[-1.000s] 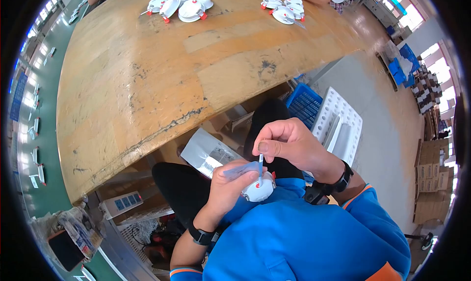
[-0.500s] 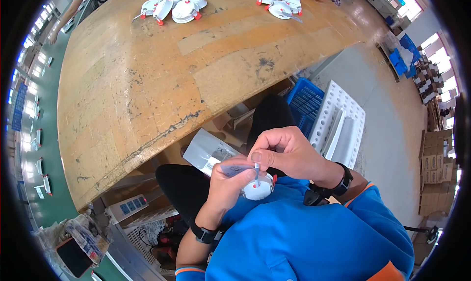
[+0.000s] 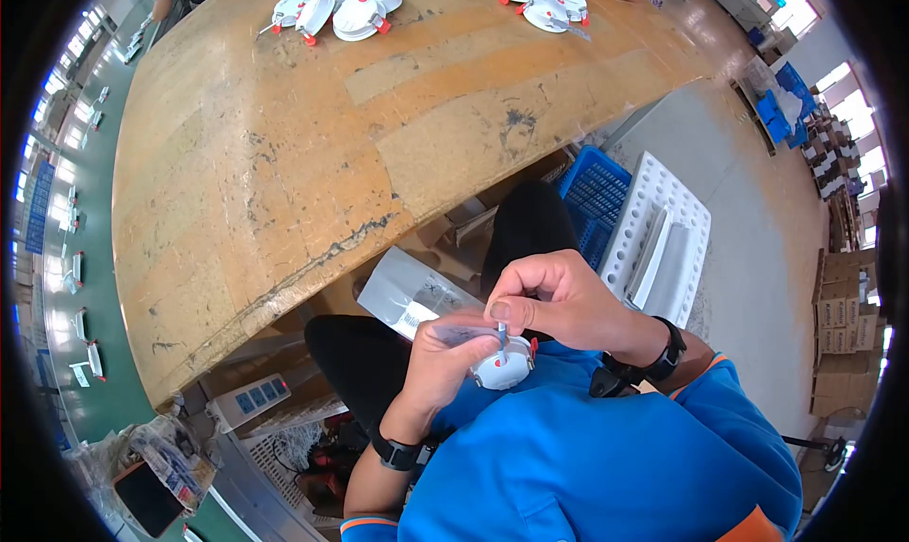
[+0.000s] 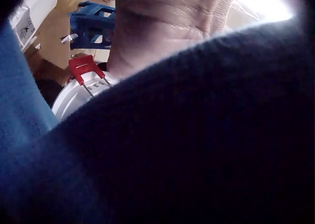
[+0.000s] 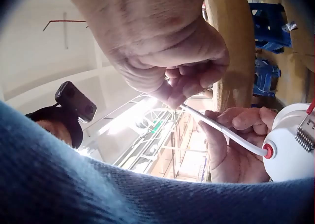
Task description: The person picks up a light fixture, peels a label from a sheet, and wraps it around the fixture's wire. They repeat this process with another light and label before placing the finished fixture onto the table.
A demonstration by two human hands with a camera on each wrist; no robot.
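Observation:
A round white fixture with red clips rests at the person's lap in the head view. Its white cable comes out of a red grommet in the right wrist view, and the right hand pinches the cable's far end between thumb and fingertips. In the head view the right hand is just above the fixture. The left hand holds a small translucent grey piece between thumb and fingers, beside the cable. In the left wrist view clothing hides most of the fixture; its red clip shows.
More white fixtures stand at the far side of the wooden table. A silver bag lies by the legs. To the right are a blue crate and a white perforated board. A power strip is at lower left.
Since a second ago the right hand has come down along the cable, closer to the left hand and fixture. The grey piece stays in the left hand, turned slightly.

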